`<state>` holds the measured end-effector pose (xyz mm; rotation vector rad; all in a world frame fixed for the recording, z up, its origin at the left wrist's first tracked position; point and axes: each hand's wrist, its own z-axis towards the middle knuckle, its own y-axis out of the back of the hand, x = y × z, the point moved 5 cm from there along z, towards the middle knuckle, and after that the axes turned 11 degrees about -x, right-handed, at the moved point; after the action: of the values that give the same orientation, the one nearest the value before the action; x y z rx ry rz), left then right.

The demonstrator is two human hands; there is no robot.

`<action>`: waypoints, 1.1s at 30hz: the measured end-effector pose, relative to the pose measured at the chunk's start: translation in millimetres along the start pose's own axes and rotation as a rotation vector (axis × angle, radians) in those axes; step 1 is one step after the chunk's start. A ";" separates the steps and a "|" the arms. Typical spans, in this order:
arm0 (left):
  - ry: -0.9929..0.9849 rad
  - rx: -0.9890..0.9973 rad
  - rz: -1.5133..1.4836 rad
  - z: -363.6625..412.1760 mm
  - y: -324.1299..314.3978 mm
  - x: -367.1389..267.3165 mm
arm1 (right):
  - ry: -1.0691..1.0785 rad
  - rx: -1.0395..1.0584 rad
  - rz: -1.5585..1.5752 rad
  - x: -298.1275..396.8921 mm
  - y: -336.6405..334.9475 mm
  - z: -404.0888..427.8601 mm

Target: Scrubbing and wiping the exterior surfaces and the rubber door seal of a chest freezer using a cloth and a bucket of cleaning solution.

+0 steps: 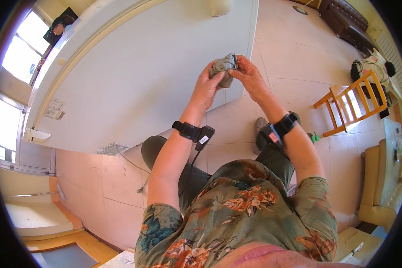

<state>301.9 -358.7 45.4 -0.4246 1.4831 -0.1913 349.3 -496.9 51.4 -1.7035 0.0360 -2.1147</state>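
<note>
A bunched grey-green cloth point(225, 77) is between my two hands, held up in front of the broad white side panel point(137, 73) of a chest freezer. My left hand point(206, 85) grips its left side, the thumb pressed onto the folds. On the other side, my right hand point(251, 76) pinches the cloth's edge between thumb and fingers. Both arms reach forward, and each wrist carries a black strapped device. Whether the cloth touches the panel is not clear from this angle.
At the freezer's lower edge are a vent grille point(114, 148) and a power cord with its plug point(140, 190) on the tiled floor. A wooden chair point(351, 100) stands right, near a green bottle top point(315, 137). Sofas line the right side. Another person point(61, 26) is beyond the freezer.
</note>
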 end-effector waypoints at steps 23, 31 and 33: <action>-1.530 -0.176 1.778 59.9 5.4 -63.8 | 0.200 -0.364 -0.231 -57.4 -19.5 81.5; -1.667 -0.390 1.664 59.1 -8.5 -124.7 | 0.260 -0.183 -0.159 -6.6 -69.9 94.7; -1.493 -0.183 1.734 58.8 8.3 -76.4 | -0.076 -0.168 -0.063 -66.6 -48.3 83.4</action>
<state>352.0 -312.9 114.4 0.6137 -0.0216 1.3575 423.3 -410.5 23.7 -1.9033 0.1432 -2.1435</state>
